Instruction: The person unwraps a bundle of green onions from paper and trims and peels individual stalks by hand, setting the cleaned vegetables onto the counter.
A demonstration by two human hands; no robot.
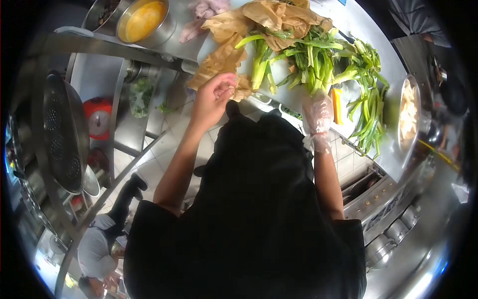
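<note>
My left hand (215, 97) is bare and hovers at the counter's near edge, beside torn brown paper (219, 62). Its fingers are loosely curled and apart, with nothing visible between them. A clear plastic glove covers my right hand (318, 113), which is closed around the lower ends of a bunch of leafy green stalks (313, 65); its fingertips are partly hidden. The stalks look like leeks or spring onions and lie on a white board (290, 93). More long green leaves (368, 109) spread to the right. An orange, handle-like object (338, 107) lies just right of my gloved hand.
A metal pot of orange liquid (144, 21) and pale raw meat (206, 12) sit at upper left. A bowl of pale pieces (409, 109) stands at right. Shelving at left holds a colander (62, 129) and red scale (98, 118). Another person (97, 246) is at lower left.
</note>
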